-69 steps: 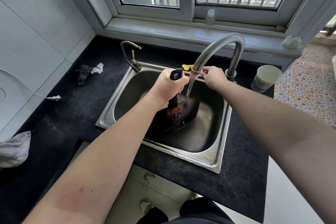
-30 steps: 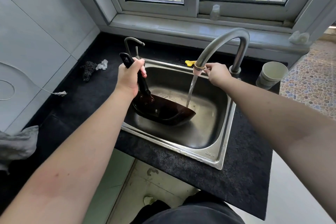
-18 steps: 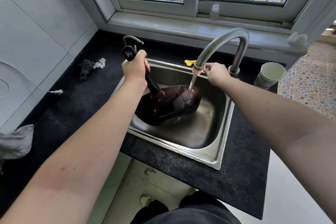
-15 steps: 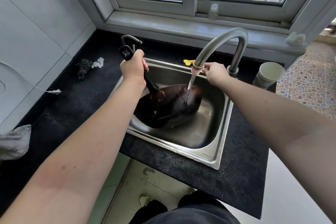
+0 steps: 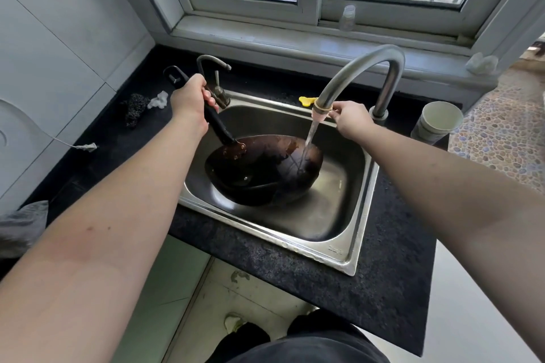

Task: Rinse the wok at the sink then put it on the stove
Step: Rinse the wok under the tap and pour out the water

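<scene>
Left hand [image 5: 190,99] fingers wrapped round the wok [image 5: 265,169] handle, tilting the wok inside the sink [image 5: 351,247] so the water stream [image 5: 308,138] sheets off, right hand [image 5: 351,119] fingers pinching the tap [image 5: 359,68] spout tip to aim it.

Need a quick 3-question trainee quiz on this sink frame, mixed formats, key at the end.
1. True or false: the left hand grips the wok by its handle.
2. Where does the water stream land? A) on the wok, B) in the paper cup, C) on the counter.
3. Fill in: the right hand pinches the nozzle at the tip of the ____.

Key: 1 true; 2 A; 3 faucet.
</scene>
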Tool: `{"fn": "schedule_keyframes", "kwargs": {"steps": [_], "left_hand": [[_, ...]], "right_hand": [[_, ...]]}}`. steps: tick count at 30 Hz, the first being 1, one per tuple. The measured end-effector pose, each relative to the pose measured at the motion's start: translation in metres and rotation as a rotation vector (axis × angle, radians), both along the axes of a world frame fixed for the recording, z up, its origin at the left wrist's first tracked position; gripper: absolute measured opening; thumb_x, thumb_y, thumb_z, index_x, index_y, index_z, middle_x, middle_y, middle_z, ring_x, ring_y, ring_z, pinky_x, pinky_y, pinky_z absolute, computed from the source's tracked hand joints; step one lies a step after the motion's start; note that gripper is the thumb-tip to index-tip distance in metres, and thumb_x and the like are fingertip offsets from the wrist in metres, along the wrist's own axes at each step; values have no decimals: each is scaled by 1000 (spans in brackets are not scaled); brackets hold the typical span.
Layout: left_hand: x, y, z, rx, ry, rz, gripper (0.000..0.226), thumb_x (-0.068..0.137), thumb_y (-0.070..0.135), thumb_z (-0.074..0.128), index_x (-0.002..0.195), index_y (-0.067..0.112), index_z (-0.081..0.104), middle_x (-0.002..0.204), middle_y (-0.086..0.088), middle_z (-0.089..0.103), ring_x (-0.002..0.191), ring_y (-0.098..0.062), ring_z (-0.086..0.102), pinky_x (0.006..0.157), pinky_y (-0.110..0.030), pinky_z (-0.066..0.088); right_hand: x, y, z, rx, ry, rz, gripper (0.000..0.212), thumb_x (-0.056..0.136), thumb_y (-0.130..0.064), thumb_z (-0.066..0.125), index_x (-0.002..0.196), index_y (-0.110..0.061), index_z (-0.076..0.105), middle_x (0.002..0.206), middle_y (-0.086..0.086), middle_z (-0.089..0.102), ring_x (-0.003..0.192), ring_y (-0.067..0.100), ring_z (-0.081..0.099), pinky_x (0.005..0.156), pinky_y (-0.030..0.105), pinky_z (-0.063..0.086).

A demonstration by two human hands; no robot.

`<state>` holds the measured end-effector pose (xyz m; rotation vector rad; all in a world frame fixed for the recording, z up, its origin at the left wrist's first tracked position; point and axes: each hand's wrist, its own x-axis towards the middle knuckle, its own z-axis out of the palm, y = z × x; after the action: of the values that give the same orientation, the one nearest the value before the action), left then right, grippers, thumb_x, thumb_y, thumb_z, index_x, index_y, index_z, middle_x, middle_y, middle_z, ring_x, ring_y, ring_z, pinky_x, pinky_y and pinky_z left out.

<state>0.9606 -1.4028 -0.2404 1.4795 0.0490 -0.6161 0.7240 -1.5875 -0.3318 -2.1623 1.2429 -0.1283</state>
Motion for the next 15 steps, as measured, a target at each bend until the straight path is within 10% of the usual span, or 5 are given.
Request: {"fn": "schedule_keyframes", "kwargs": {"steps": [15], "left_hand": [[20,21,-4,14,15,-23,30,79,14,46,53,22,31,47,5,31,40,-13,29,51,-25,35]], "right_hand": [[-1,1,-1,-36,18,27,25,100,-29,47,114,-20,66,105,12,69,95,27,61,71,30,40]]}}
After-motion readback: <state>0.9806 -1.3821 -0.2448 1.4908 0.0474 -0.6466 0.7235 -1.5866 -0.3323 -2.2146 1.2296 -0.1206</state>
